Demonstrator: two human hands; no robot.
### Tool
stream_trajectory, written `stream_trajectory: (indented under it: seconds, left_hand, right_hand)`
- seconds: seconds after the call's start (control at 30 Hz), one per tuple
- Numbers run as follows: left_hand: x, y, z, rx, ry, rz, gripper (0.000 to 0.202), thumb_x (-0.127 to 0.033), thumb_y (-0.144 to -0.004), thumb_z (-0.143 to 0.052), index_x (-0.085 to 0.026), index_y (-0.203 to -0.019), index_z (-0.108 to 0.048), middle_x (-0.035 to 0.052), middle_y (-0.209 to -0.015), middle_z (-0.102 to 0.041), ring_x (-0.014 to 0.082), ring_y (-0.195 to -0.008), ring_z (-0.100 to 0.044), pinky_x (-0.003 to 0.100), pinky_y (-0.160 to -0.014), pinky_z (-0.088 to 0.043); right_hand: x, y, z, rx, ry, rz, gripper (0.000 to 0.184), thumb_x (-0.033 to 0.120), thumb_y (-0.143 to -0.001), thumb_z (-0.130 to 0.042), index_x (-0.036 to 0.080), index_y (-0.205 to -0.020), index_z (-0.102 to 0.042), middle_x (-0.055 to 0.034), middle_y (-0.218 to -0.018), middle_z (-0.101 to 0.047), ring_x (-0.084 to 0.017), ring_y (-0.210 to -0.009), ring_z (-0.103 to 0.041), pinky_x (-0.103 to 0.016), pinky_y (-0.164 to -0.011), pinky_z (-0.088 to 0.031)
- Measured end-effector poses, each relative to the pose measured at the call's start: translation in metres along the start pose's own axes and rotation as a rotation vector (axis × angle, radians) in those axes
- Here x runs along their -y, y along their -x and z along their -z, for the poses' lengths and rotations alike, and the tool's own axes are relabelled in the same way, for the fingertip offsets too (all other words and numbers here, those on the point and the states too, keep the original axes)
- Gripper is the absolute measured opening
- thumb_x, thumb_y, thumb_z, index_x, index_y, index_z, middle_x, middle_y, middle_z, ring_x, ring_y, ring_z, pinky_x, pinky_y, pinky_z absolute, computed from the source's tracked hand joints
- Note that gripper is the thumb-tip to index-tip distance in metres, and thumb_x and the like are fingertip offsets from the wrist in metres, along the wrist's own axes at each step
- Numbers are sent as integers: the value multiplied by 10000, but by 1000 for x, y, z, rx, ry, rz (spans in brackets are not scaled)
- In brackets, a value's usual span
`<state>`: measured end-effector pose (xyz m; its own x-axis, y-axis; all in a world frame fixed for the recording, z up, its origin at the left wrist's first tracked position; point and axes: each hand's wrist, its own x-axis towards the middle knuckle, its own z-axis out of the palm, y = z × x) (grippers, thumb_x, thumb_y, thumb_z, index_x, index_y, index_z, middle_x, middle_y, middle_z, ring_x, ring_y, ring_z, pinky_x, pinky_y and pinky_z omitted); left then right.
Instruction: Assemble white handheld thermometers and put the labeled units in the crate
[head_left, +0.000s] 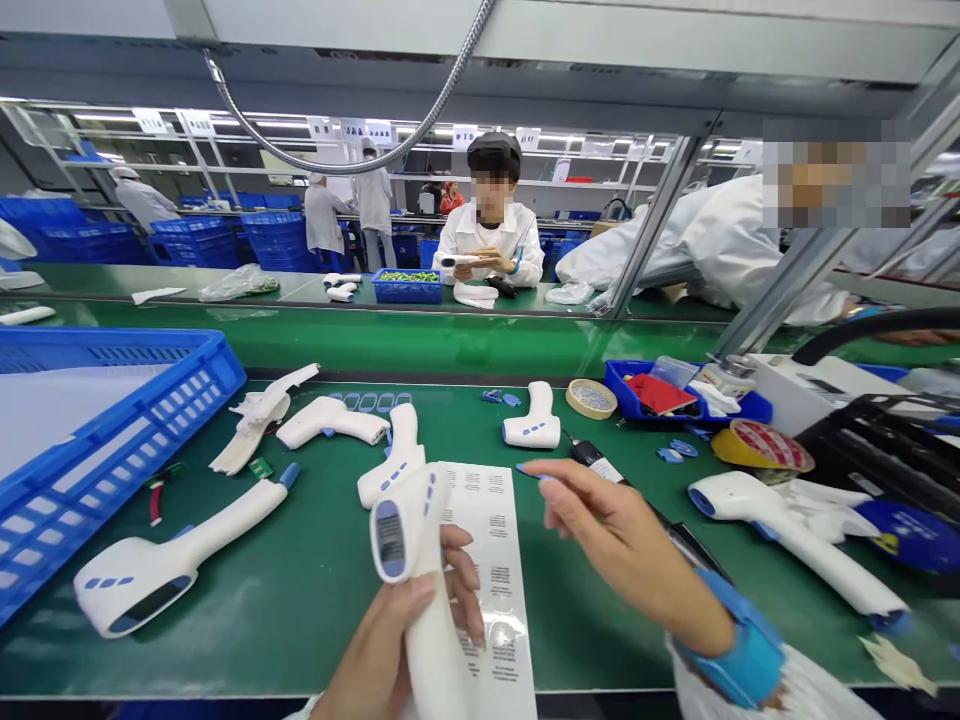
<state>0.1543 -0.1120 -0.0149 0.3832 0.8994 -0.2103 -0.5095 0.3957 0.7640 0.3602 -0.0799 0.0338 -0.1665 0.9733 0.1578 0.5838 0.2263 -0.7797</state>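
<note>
1. Green-topped workbench [285, 630], its near edge crossing at the lower end of the long white sheet printed with dark text [504, 560]; a broad stretch of green surface opens left of the sheet, a narrower one just right of it
2. Blue slatted plastic basket [229, 375], far left of the sheet, flat white material inside
3. Blue plastic tray [752, 411], beyond the sheet to its right, holding a red flat item, clear plastic and white scraps
4. Blue oblong bin [409, 293], on the bench beyond the sheet, filled with small yellow-green pieces
5. Left hand [382, 640], wrapped around a white gun-shaped plastic thermometer [436, 640] over the sheet's left edge
6. Right hand [622, 540], right of the sheet, thumb and forefinger pinching a small blue piece [520, 468]
</note>
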Motion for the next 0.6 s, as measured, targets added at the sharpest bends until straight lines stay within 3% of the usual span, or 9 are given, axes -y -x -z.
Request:
stream_trajectory:
  seconds: [0.13,0.2,0.27,0.33,0.4,0.47,0.53,0.6]
  left_hand:
    - [-6,3,-5,-49,-22,83,482,-522,-808,-488,-157,-1122,-498,71,-848,-631,203,-745,-576,338,-749,-451]
    - [-6,0,-10,-33,-1,178,555,-525,-805,-505,-138,-1198,-440,95,-878,-646,230,-840,-589,344,-782,-448]
    - [-4,-5,-18,25,10,258,623,-494,-798,-548,-121,-1262,-367,128,-941,-649,265,-930,-591,368,-801,-449]
    - [0,-13,-28,83,-1,323,648,-450,-794,-582,-112,-1286,-330,160,-1026,-635,267,-898,-614,376,-767,-464]
    - [6,-24,-38,107,-8,380,618,-423,-811,-574,-100,-1281,-335,177,-1071,-622,235,-808,-640,359,-726,-476]
    - [13,-36,-47,96,-4,429,585,-422,-831,-547,-86,-1269,-354,180,-1052,-635,204,-766,-649,335,-730,-476]
    - [18,-47,-53,79,-1,463,551,-439,-847,-511,-76,-1245,-397,177,-1027,-649,195,-794,-651,317,-759,-472]
    - [22,-55,-55,71,-4,497,529,-479,-856,-465,-54,-1169,-492,171,-996,-658,184,-800,-649,289,-758,-471]
  right_hand:
    - [-41,20,62,-103,472,67,253,352,-891,-435,222,-975,-635,-50,-898,-677,-198,-765,-633,-293,-647,-510]
    - [-65,27,86,-103,776,197,276,281,-893,-396,193,-1011,-629,-82,-842,-668,-223,-708,-635,-328,-580,-519]
    - [-83,30,100,-33,1047,379,366,107,-857,-332,175,-1110,-588,-105,-835,-656,-224,-662,-630,-333,-521,-512]
    - [-93,28,104,97,1208,586,545,-38,-772,-294,205,-1205,-521,-122,-956,-652,-220,-727,-642,-337,-556,-520]
    - [-98,21,101,238,1234,778,585,-76,-749,-291,238,-1184,-525,-116,-1088,-630,-224,-850,-641,-356,-637,-527]
    - [-100,14,96,333,1185,909,461,-33,-802,-307,227,-1066,-581,-109,-1125,-625,-235,-933,-624,-367,-678,-524]
    - [-103,11,92,331,1111,946,384,9,-848,-308,216,-983,-601,-108,-1143,-619,-237,-1006,-595,-375,-723,-515]
    - [-107,15,93,247,997,869,356,44,-870,-327,228,-1015,-596,-109,-1181,-596,-231,-1073,-556,-380,-771,-500]
